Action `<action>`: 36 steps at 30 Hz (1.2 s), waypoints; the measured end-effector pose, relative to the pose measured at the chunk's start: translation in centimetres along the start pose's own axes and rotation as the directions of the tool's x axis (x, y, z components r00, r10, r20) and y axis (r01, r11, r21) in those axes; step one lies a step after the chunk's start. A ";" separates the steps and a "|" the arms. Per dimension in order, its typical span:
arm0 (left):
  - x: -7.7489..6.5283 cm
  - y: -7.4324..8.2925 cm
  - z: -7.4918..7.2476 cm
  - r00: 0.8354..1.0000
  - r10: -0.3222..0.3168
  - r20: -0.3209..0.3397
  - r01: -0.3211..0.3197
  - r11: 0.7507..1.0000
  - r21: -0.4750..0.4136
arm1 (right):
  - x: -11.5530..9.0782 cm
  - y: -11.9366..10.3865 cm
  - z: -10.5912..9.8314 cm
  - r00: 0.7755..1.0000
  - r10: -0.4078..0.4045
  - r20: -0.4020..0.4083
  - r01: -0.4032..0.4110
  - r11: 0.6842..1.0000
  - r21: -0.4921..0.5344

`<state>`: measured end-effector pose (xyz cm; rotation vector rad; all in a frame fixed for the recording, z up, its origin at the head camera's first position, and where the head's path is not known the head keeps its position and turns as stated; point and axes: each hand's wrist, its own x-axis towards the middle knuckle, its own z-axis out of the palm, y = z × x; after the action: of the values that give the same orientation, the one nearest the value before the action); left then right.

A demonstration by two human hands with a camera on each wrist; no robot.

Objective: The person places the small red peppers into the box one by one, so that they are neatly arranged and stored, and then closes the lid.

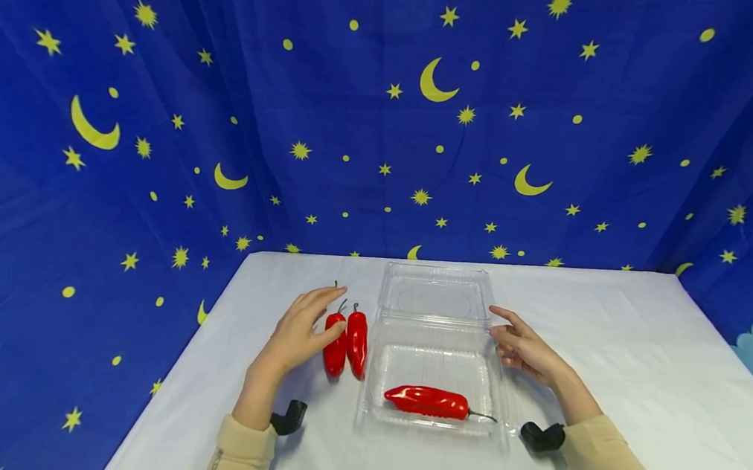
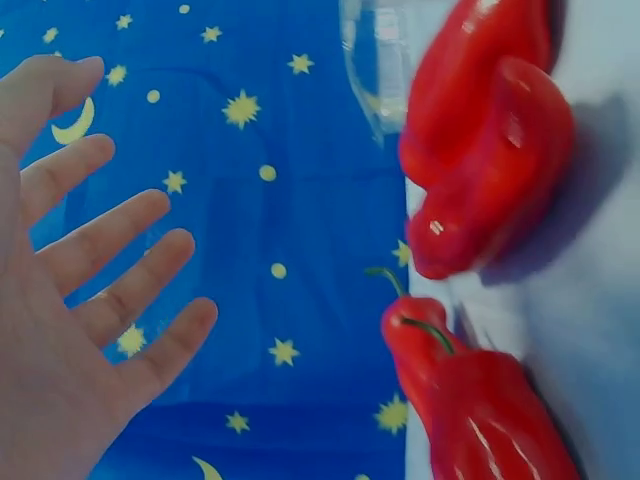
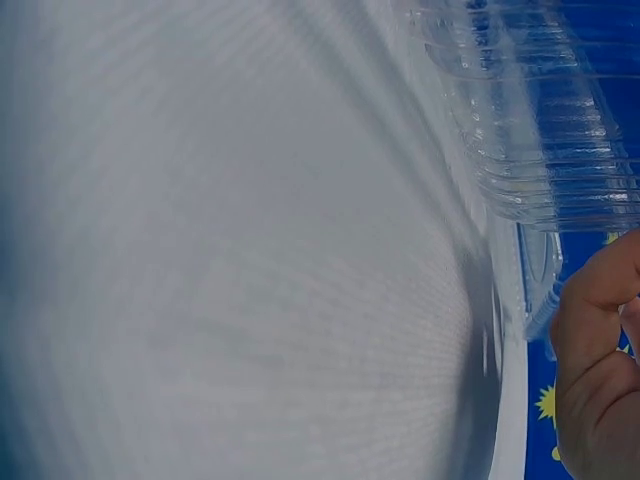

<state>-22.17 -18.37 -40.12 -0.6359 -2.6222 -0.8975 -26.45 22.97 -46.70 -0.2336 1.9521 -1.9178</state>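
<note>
A clear plastic clamshell box (image 1: pixel 434 341) lies unfolded on the table, its lid side (image 1: pixel 437 294) farther back. Inside the nearer half rests one long red pepper (image 1: pixel 427 401), its stem pointing right. Left of the box, two more red peppers (image 1: pixel 334 347) lie side by side; another stem shows behind the left hand. Over these peppers hovers my left hand (image 1: pixel 297 332), fingers extended and holding nothing; the left wrist view shows its spread fingers (image 2: pixel 130 270). My right hand (image 1: pixel 528 350) is by the box's right edge, index finger extended; whether it touches the rim is unclear.
A white cloth covers the table (image 1: pixel 642 348). Blue fabric (image 1: pixel 360 114) with yellow moons and stars hangs behind it and along both sides. Black wrist devices (image 1: pixel 289 418) are on both arms, close above the tabletop.
</note>
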 end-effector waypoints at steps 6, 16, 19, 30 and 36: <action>-1.6 -1.7 0.0 0.995 -0.092 0.024 0.091 0.994 0.065 | 0.0 0.2 0.0 1.000 0.002 0.005 -0.002 1.000 0.005; -4.1 -3.8 0.7 0.979 -0.196 0.053 0.189 0.976 0.109 | 0.0 0.1 0.0 1.000 0.007 0.001 -0.007 1.000 -0.003; -4.7 -4.3 0.8 0.977 -0.206 0.050 0.200 0.974 0.103 | -0.1 0.1 0.0 1.000 0.006 0.001 -0.006 1.000 -0.003; -6.1 -5.6 0.6 0.958 -0.282 0.043 0.273 0.950 0.149 | -0.1 0.0 0.0 1.000 0.007 0.005 -0.007 1.000 0.006; -7.0 -6.0 0.2 0.949 -0.308 0.063 0.298 0.945 0.132 | -0.1 0.0 0.0 1.000 0.005 0.003 -0.005 1.000 0.013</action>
<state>-19.22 -24.67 -46.19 -0.2451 -2.8744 -0.7983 -26.34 23.01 -46.63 -0.2277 1.9355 -1.9251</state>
